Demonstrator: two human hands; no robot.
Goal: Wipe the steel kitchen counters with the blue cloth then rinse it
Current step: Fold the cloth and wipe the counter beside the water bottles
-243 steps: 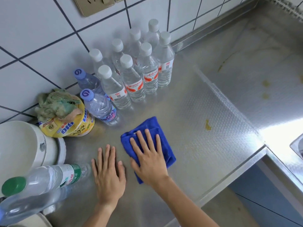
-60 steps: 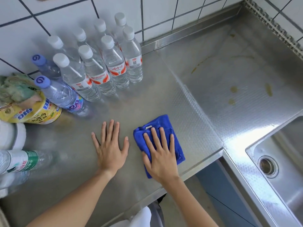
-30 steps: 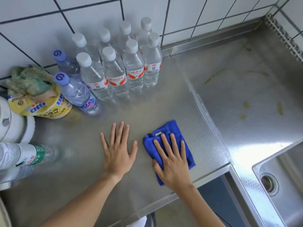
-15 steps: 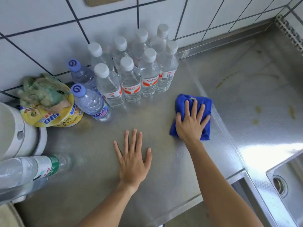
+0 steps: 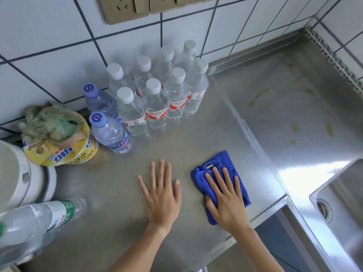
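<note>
Right hand [image 5: 225, 203] lies flat, fingers spread, palm down on the folded blue cloth [image 5: 220, 179], pressing it to the steel counter [image 5: 117, 189] in the lower centre of the frame, near the front edge. Left hand [image 5: 162, 195] flat on bare steel just left of the cloth, fingers apart, holding nothing. White-capped water bottles [image 5: 157, 101] stand clustered against the tiled wall, upper centre; two purple-capped bottles [image 5: 110, 132] to their left. Yellow tub [image 5: 64, 152] topped with a crumpled rag at left. Yellowish stains [image 5: 294, 128] mark the counter at right. Sink [image 5: 337, 205] at lower right.
</note>
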